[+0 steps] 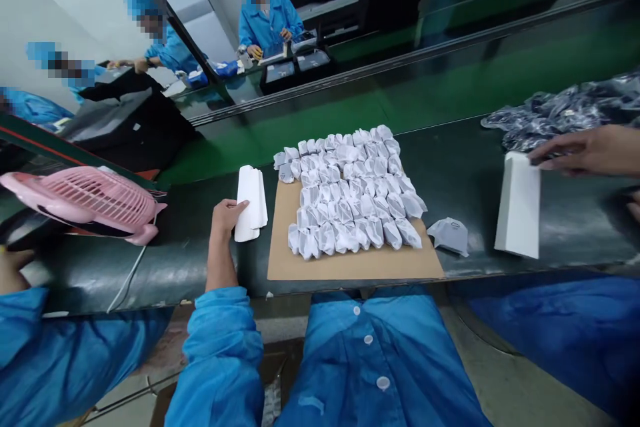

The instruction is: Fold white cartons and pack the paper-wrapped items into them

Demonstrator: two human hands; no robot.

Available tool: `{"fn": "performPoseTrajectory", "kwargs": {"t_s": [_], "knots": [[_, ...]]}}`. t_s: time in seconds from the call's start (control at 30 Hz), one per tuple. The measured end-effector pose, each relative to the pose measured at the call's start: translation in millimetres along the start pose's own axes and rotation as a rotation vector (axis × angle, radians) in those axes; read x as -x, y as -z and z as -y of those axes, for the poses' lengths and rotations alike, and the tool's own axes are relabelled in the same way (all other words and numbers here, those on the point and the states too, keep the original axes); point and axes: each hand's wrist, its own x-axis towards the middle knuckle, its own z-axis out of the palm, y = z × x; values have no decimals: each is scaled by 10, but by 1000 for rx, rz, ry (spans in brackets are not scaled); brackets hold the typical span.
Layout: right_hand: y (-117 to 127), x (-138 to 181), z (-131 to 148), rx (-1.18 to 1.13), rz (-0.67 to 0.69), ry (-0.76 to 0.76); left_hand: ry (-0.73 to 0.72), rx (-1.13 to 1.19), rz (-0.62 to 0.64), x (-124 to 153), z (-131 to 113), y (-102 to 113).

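Note:
My left hand (229, 215) grips the left edge of a small stack of flat white cartons (251, 203), its fingers closed there. The pieces are slightly fanned out on the dark green bench. Just right of them lies a brown cardboard sheet (285, 263), covered with rows of small items wrapped in white paper (350, 193). One more wrapped item (450, 235) sits apart, off the sheet's right edge. No part of my right hand shows.
A co-worker's hand (595, 150) at the right touches a long white box (519, 207). Behind it lie clear plastic bags (560, 113). A pink fan (95, 200) with its cable stands at left, near another person's sleeve (30, 327). Several people sit beyond the glass partition.

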Motion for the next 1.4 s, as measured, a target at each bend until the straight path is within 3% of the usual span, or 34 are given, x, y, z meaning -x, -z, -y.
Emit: {"fn": "performPoseTrajectory", "kwargs": {"t_s": [0.1,0.2,0.27,0.33,0.4,0.47,0.53,0.6,0.7,0.77,0.8,0.87,0.93,1.0,1.1,1.2,1.4], "knots": [[-424,197,302,-73,3,40,26,56,-20,18,-5,-19],[-671,369,465,-137,61,118,5,126,-87,71,-110,153],[-802,530,542,-177,169,194,-47,187,-138,258,-223,283],[-979,757,677,-239,307,191,-135,257,-147,650,-342,284],[-1206,995,875,-373,377,76,-243,321,-80,1226,-430,91],[-1416,1155,1053,-575,338,-26,-312,352,64,1871,-450,-217],[-1509,1192,1109,-677,306,-101,-357,394,286,2413,-398,-462],[-1431,1148,1021,-608,372,-110,-379,507,387,2698,-324,-525],[-1142,1072,813,-410,708,54,-399,686,349,2626,-283,-363],[-1012,1080,752,-292,911,186,-384,527,488,2450,-301,-240],[-990,1112,754,-216,928,238,-349,422,542,2383,-314,-205],[-1013,1222,794,-6,798,326,-243,343,578,2329,-327,-206],[-1079,1351,831,215,598,421,-127,462,564,2351,-305,-278],[-1132,1435,824,352,487,535,-60,580,616,2380,-244,-362],[-1135,1428,737,350,514,677,-58,573,793,2352,-137,-414],[-1082,1344,649,315,581,727,-71,524,904,2295,-90,-404],[-1013,1338,650,414,541,791,-131,510,851,2346,-152,-507]]}}
